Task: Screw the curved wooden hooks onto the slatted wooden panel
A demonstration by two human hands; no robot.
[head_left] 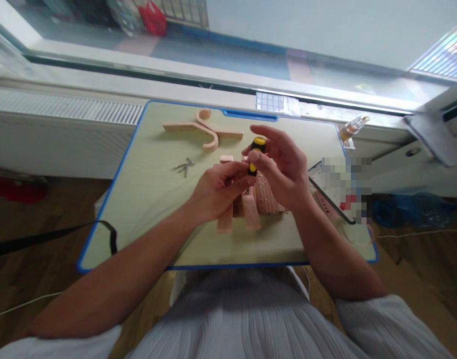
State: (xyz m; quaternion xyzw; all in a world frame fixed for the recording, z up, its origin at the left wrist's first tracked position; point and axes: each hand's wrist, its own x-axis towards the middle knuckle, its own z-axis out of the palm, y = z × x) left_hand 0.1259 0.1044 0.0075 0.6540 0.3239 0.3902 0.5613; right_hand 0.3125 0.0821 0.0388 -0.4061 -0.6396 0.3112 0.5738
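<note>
My right hand is closed round a short screwdriver with a yellow and black handle, held upright over a wooden assembly of pale blocks and a panel with rows of small holes. My left hand is closed on the top of that assembly, its fingertips right under the screwdriver's lower end. The tip of the tool is hidden by my fingers.
A green lap table with a blue rim bears the work. On it lie a curved wooden piece at the back, several loose screws, and a phone at the right. A small bottle rests on the sill. A black strap hangs left.
</note>
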